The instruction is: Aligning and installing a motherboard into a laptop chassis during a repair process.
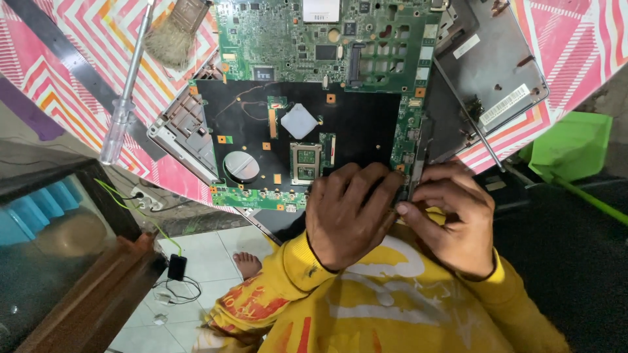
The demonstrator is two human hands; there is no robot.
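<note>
Green circuit board (301,140) already out of grey laptop shell (487,72), left hand (350,212) pressing flat on its corner, right hand (451,219) pinching the edge; screwdriver (124,98) lying untouched.

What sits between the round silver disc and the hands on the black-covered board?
Head view: a square chip socket lies between the silver disc and the left hand; the right hand is beside it.

1. Left hand (347,219): bare, no glove or ring visible.
2. Right hand (454,222): bare likewise.
3. Sleeves (288,268): long, yellow, ribbed cuffs, red-orange print.
4. Top front (386,307): yellow, white graphic.
5. Foot (247,265): bare.
</note>
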